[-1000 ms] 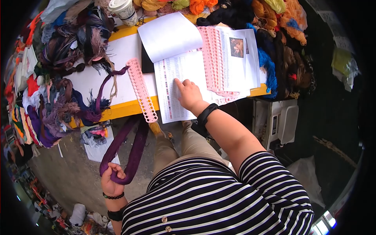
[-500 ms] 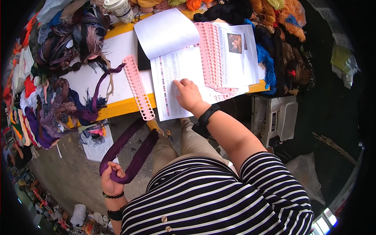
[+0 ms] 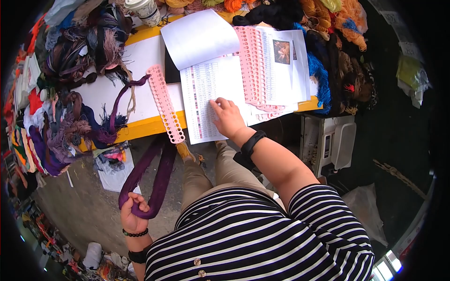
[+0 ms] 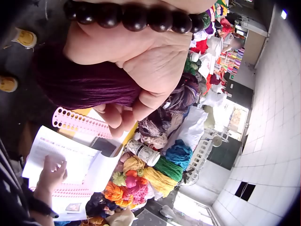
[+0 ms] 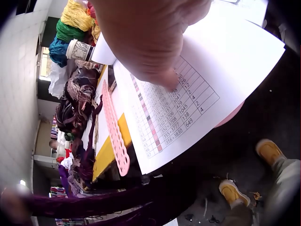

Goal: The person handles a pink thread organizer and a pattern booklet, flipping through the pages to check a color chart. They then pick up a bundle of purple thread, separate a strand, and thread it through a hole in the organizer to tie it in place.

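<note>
My left hand (image 3: 134, 213) grips a loop of dark purple yarn (image 3: 161, 180) that hangs below the table edge; in the left wrist view the fingers curl round the yarn (image 4: 84, 84). On a printed sheet (image 3: 199, 119) with rows of numbers and a coloured strip rests my right hand (image 3: 229, 118), a fingertip touching the rows. In the right wrist view that fingertip lies beside the number columns of the sheet (image 5: 207, 99). Left of the sheet, a pink strip with holes (image 3: 164, 100) overhangs the table edge, a purple strand at its upper end.
More pink strips (image 3: 253, 65) and papers with a small picture (image 3: 282, 52) lie to the right. Yarn piles (image 3: 89, 42) cover the table's left, with a patterned cup (image 3: 144, 11) at the back. A scale (image 3: 328, 145) stands beneath the right side.
My right hand has shifted slightly right and down across the sheet. The purple loop has swung right and back left in my left hand. The papers and pink strip have moved slightly left in view.
</note>
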{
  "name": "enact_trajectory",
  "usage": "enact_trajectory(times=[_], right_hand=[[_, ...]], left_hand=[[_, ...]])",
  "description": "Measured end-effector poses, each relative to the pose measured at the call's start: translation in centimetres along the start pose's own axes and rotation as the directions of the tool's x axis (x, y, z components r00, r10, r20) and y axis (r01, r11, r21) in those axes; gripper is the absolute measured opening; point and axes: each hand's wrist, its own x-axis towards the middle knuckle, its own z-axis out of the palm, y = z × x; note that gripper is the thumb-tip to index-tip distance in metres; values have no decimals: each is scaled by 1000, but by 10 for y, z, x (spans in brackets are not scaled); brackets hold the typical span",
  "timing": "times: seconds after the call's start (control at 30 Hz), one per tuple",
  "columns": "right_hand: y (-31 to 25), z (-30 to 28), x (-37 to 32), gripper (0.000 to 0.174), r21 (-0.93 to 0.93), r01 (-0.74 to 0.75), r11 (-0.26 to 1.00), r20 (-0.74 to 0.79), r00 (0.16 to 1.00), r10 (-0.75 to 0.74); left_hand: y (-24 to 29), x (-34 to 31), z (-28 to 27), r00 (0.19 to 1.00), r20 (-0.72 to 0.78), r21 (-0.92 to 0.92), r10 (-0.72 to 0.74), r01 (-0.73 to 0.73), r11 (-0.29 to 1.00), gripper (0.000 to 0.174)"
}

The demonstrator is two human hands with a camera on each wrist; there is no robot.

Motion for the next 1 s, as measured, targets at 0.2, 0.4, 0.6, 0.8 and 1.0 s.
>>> enact_trajectory(times=[0.2,0.4,0.6,0.8,1.0], right_hand=[[1,-1,4,68,2,-4,1000,-20,1000,4],[3,1,-1,60,70,23,997,-67,998,-18],[7,2,-1,49,105,44,993,-80,996,-36],[11,0,0,45,189,11,982,-124,992,13],[10,-3,-1,45,189,30,981,-119,993,-8]], left_hand=[[-1,1,0,1000,-2,2,6,-6,1000,18],[-1,3,-2,1000,0,-16,0,0,1000,17],[0,5,-1,1000,-11,-6,-10,10,1000,17],[-1,7,0,1000,-18,-9,-21,21,1000,17],[-1,8,1,1000,-18,-5,-16,16,1000,17]])
